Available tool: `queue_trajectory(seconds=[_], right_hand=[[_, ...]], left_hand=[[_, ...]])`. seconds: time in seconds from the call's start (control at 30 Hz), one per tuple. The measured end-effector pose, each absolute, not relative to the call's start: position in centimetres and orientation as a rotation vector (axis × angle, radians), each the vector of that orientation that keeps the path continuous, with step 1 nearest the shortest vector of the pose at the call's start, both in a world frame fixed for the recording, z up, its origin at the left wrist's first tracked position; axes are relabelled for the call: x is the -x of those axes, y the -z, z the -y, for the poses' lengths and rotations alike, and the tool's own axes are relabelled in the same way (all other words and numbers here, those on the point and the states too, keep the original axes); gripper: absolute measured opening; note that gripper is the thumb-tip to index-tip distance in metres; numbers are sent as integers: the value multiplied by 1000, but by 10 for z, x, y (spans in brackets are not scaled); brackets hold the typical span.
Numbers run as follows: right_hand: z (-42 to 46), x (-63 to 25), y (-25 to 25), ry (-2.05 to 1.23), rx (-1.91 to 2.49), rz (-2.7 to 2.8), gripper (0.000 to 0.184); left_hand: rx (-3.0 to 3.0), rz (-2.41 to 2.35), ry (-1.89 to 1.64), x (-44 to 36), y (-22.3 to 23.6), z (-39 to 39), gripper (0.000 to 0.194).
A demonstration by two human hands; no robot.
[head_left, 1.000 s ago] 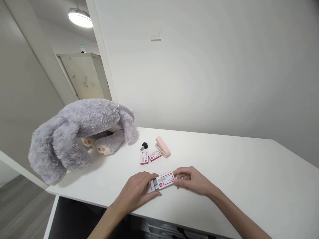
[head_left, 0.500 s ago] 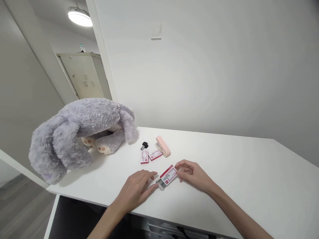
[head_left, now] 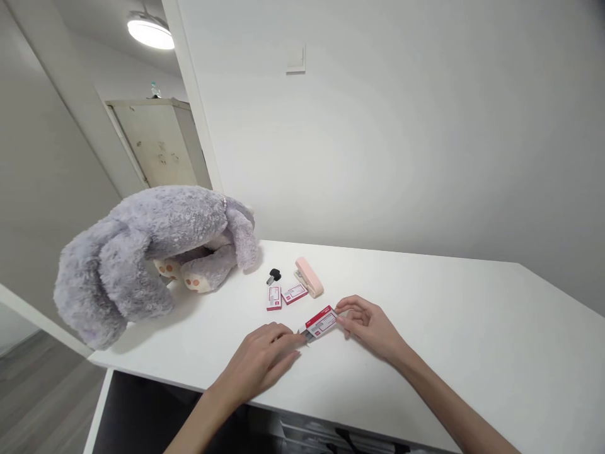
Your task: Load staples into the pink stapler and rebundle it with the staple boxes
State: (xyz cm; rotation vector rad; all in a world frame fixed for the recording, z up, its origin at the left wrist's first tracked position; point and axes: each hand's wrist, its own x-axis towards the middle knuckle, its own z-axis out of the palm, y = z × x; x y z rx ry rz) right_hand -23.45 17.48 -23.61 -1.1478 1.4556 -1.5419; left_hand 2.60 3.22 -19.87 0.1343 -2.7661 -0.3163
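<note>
One box (head_left: 323, 322), between left fingers (head_left: 293, 341), right fingers (head_left: 352, 303)

Premises: indoors, office-like or domestic — cannot determine which. Pink stapler (head_left: 309, 275) on white tabletop (head_left: 425, 328) suggests office use; large plush toy (head_left: 170, 217) suggests a home. Also noted — pale cabinet (head_left: 151, 139), ceiling light (head_left: 151, 34), wall switch (head_left: 295, 58), wood-look floor (head_left: 28, 391).
</note>
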Motion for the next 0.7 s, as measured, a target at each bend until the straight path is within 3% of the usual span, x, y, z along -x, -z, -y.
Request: queue_trajectory(seconds=[0.7], right_hand=[[-180, 231, 226, 1554, 1160, -1448, 31]], left_hand=[[-137, 2761, 338, -25, 194, -34, 32]])
